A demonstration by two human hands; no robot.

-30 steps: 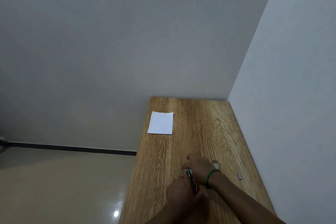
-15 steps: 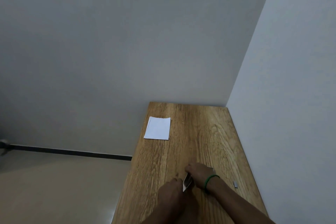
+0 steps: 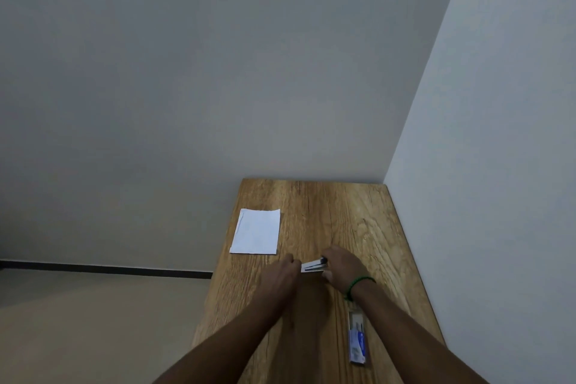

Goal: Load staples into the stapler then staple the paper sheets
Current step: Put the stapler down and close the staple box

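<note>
Holding the stapler (image 3: 314, 265) over the wooden surface (image 3: 358, 221) with both hands. Gripping its right end with the right hand (image 3: 343, 268), fingers curled tight around it. Pinching or touching its left end with the left hand (image 3: 282, 274), fingers drawn together; exact grip impossible to tell. Lying well apart at the far left edge: paper sheets (image 3: 256, 231). Resting beside the right forearm: a staple box (image 3: 357, 337).

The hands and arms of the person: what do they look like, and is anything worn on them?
Both forearms are bare, with no sleeves, gloves or watch visible. The right hand has a thin green bracelet around its wrist, which looks beaded or braided. The left hand and its wrist carry nothing. No rings can be made out on either hand.
</note>
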